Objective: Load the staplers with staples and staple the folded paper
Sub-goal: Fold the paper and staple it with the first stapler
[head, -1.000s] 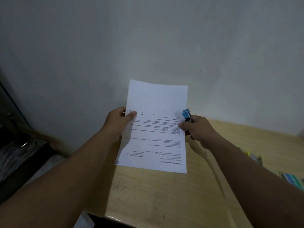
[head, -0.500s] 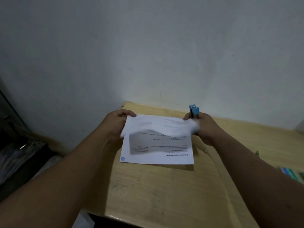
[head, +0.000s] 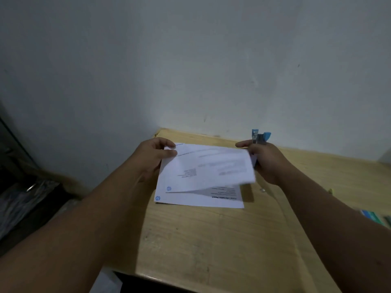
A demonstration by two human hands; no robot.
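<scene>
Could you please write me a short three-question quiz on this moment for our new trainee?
1. True or false: the paper lies fully flat and unfolded on the wooden table.
2. Which hand holds the blue stapler? A. left hand B. right hand
3. Fill in: the left hand pinches the paper's far-left ____.

Key: 1. false, its top half is folded over toward the person. 2. B. 3. corner.

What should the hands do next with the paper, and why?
Probably press the top flap flat. The paper is folded over, but its right edge lifts off the lower half. The left hand pinches one corner; the right hand holds the stapler, so it looks ready once the fold lies flat.
</scene>
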